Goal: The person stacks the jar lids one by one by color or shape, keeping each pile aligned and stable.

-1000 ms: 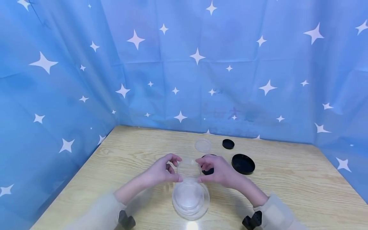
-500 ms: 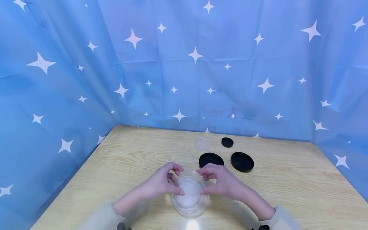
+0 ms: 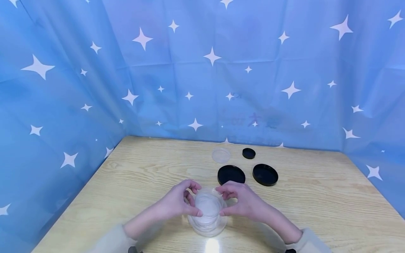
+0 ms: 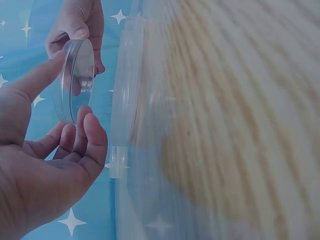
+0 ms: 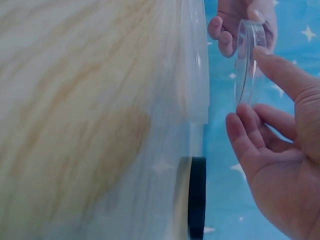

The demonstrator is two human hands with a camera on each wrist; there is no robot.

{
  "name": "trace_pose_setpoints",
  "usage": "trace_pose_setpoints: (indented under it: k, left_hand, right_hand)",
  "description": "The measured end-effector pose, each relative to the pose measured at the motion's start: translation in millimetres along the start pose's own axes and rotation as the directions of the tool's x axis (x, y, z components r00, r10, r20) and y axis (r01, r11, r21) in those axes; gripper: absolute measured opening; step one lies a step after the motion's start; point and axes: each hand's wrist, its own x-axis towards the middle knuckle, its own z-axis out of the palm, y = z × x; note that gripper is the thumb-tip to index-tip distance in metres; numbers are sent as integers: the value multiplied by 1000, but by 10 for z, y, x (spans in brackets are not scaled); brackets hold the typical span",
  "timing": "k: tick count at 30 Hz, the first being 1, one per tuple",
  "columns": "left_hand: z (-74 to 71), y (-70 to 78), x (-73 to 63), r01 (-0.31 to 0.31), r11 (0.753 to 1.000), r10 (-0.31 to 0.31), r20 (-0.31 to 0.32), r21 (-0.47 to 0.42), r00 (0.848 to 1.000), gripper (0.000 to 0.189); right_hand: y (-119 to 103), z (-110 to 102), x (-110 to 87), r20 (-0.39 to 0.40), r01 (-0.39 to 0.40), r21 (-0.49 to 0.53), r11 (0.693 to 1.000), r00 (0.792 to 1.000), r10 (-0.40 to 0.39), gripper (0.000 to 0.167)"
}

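Note:
Between both hands is a clear shallow round dish (image 3: 207,202), like a petri dish, level over a stack of clear round dishes (image 3: 207,230). My left hand (image 3: 178,201) pinches its left rim, thumb at the near side and fingers at the far side. Its right rim is pinched the same way by my right hand (image 3: 243,201). In the left wrist view the held dish (image 4: 82,82) shows a double rim edge. A gap shows between the held dish (image 5: 247,65) and the stack (image 5: 194,65) in the right wrist view.
Beyond the hands lie two larger black round dishes, one nearer the middle (image 3: 231,175) and one to the right (image 3: 265,175). A small black dish (image 3: 249,153) and a clear disc (image 3: 221,155) are farther back. A starry blue curtain (image 3: 202,88) borders the wooden table (image 3: 152,165).
Both hands have brought the clear dish nearer, from beyond the stack to over it. The middle black dish, partly covered by the right hand before, shows more fully.

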Motion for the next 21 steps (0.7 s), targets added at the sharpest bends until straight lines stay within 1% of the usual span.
trace_pose_setpoints:
  k: [7, 11, 16, 21]
  left_hand:
    - [-5, -49, -47, 10, 997, -9, -15, 76, 1000, 66]
    - [-21, -72, -72, 11, 996, -9, -19, 85, 1000, 66]
    - [-42, -105, -83, 4, 997, -2, -30, 82, 1000, 68]
    - [-48, -120, -77, 2, 993, 1, -29, 117, 1000, 68]
  right_hand:
    - [20, 61, 12, 19, -4, -3, 1000, 1000, 4, 53]
    - [4, 109, 47, 30, -34, -34, 999, 999, 35, 52]
    - [-13, 152, 96, 24, -60, -83, 995, 998, 62, 55]
    - [-25, 169, 123, 25, -71, -123, 990, 997, 75, 56]
